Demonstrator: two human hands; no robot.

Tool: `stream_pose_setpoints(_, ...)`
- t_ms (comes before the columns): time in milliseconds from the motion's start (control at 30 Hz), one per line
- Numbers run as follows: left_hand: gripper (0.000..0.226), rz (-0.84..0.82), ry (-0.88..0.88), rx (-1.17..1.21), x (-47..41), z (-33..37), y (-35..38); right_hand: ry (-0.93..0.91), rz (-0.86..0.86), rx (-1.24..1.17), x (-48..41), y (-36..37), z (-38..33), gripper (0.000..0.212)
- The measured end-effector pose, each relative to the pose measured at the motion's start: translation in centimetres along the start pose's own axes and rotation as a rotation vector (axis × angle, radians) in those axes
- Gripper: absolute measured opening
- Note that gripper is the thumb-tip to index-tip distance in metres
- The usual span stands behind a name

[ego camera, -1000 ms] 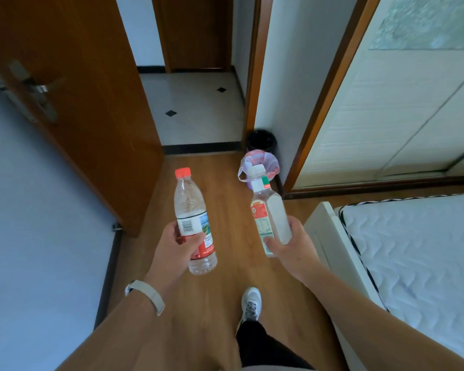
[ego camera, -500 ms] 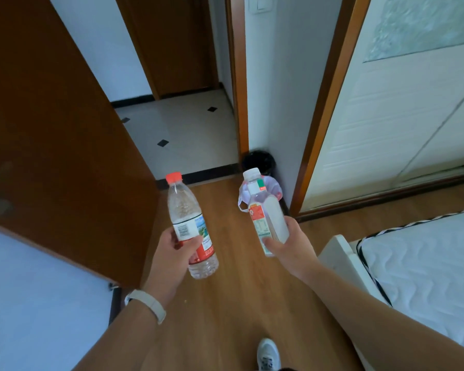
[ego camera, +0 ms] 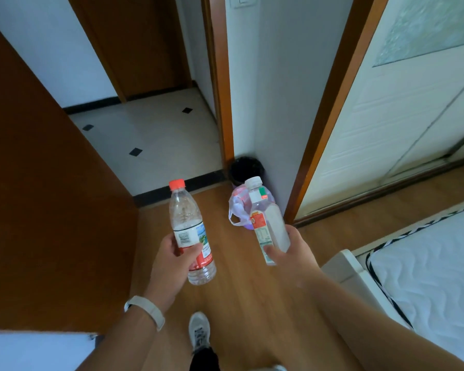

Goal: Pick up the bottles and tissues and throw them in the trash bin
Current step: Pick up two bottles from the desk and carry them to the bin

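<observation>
The left hand (ego camera: 172, 259) has its grip closed around the label of a clear water bottle with a red cap (ego camera: 190, 231). The right hand (ego camera: 292, 254) grips a white-capped bottle (ego camera: 265, 223) low on its body. Beyond both grips, the lined purple bin (ego camera: 240, 207) stands in the corner, before a black bin (ego camera: 245, 170). I would carry both bottles upright over its mouth and only then release them. No tissues are visible.

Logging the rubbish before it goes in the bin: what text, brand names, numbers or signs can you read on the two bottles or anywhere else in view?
Nothing is legible.
Red-capped clear bottle in the left hand: barcode and printed label, characters too small and blurred to read.
White-capped bottle in the right hand: red and green label panels, print blurred, unreadable.
Wristband, wall switch, doors: no text visible.
</observation>
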State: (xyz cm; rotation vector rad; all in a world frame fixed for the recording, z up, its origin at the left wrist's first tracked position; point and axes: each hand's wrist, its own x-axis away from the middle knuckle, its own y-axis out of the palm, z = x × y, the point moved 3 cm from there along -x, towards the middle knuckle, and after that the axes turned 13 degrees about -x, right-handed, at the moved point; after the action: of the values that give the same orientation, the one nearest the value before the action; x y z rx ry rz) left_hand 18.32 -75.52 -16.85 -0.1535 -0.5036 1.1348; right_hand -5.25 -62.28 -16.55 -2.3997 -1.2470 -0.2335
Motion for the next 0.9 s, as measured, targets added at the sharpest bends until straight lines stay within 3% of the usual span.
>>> stream_pose_setpoints(400, 0.05, -0.207, 0.039, 0.013, -17.1, 1.0, -8.4, 0.012, 0.279, 0.026, -7.1, 8.4, -8.1, 0.05)
stream_pose_setpoints(767, 0.05, -0.369, 0.009, -0.071, -26.6, 1.5, -4.8, 0.136, 0.379, -0.034, -13.5, 8.8, -6.5, 0.05)
stream_pose_setpoints(900, 0.047, -0.4, 0.009, -0.106, -29.9, 3.3, -2.8, 0.182, 0.378, -0.069, -18.3, 9.0, -6.0, 0.041)
